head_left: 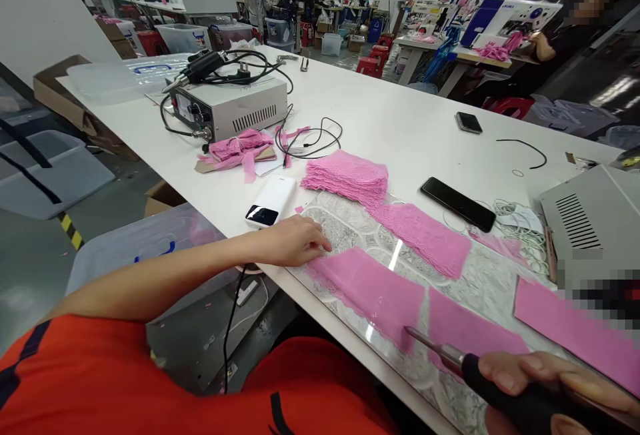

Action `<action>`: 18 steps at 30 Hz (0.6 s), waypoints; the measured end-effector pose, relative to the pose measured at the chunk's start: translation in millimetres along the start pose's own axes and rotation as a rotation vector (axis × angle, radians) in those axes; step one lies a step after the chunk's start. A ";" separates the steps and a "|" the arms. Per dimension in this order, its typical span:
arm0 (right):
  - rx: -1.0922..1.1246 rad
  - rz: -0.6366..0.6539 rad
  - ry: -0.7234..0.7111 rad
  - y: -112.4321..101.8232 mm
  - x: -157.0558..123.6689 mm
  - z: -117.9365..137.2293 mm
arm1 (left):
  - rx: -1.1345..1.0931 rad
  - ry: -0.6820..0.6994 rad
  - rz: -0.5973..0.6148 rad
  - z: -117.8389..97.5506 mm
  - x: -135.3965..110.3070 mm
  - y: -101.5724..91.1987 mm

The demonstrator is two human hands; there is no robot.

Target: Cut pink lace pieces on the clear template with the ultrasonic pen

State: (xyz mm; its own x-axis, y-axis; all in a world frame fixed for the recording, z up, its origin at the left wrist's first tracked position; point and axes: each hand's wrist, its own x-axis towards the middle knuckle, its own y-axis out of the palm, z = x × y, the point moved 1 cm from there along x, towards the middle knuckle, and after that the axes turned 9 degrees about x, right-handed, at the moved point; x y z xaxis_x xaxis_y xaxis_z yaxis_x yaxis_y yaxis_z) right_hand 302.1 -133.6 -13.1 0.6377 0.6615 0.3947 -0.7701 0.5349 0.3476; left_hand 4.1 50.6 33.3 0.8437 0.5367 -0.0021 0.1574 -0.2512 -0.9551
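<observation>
My right hand (pixel 545 381) is wrapped round the black handle of a soldering-iron-like tool (pixel 463 358). Its thin metal tip touches the lower right corner of a pink fabric piece (pixel 373 295), lying flat on a clear sheet with a grey marbled look (pixel 350 221). At that piece's left end is my left hand (pixel 297 241), fingers bent and drawn together on the fabric edge. A second pink piece (pixel 475 325) lies beside it, partly under the tool. Behind are a thick stack of pink lace pieces (pixel 350 175) and a thinner pink pile (pixel 425 235).
A white power bank (pixel 273 201) lies beside my left wrist. Farther back stands a metal control box (pixel 240 105) with a corded tool on top. Two dark phones, one a black phone (pixel 457 203), lie on the white table (pixel 400 128). Another grey box (pixel 583 215) stands right.
</observation>
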 end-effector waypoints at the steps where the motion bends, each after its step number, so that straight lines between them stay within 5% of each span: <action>1: -0.002 0.009 -0.004 3.0 -1.7 1.3 | 0.002 0.033 -0.011 -1.9 3.5 1.8; 7: -0.036 0.031 -0.029 25.6 -12.2 18.3 | 0.110 0.297 0.005 -10.9 23.2 22.0; 18: 0.107 0.044 0.011 43.7 -11.8 26.2 | 0.237 0.310 -0.003 -1.6 31.9 29.4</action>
State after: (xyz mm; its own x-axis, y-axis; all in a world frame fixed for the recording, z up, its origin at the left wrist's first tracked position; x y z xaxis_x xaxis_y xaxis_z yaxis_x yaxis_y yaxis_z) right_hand 261.4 -131.8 19.7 0.6027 0.6890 0.4026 -0.7905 0.4463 0.4195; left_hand 36.5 59.1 5.6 0.9643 0.2590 0.0559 0.0679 -0.0375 -0.9970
